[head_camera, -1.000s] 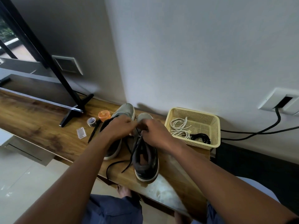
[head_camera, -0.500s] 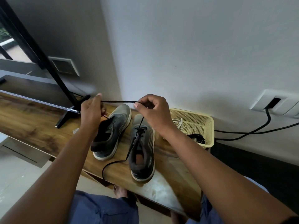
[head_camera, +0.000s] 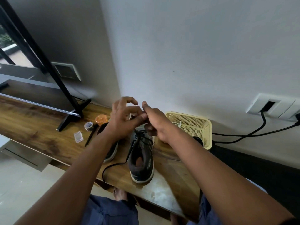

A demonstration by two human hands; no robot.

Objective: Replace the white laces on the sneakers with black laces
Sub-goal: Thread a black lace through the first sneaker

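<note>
Two grey sneakers stand on the wooden shelf (head_camera: 40, 127). The right sneaker (head_camera: 142, 159) points toward the wall, and a black lace (head_camera: 142, 138) is threaded through its front eyelets. One lace tail (head_camera: 113, 166) runs left and loops over the shelf edge. The left sneaker (head_camera: 112, 153) is mostly hidden under my left forearm. My left hand (head_camera: 125, 117) and right hand (head_camera: 155, 124) meet above the right sneaker's toe, fingers curled and touching. They pinch the lace's upper end, which is largely hidden between the fingers.
A cream basket (head_camera: 206, 127) by the wall holds white laces (head_camera: 178, 125) and a black lace (head_camera: 198, 141). An orange cap (head_camera: 100, 119), a tape roll (head_camera: 89, 125), a clear box (head_camera: 78, 136) and a pen (head_camera: 90, 137) lie to the left. A TV stand foot (head_camera: 71, 114) and wall cables (head_camera: 253, 135) are nearby.
Half a second ago my hands were apart with the lace stretched between them. They have now come together over the right sneaker's toe.
</note>
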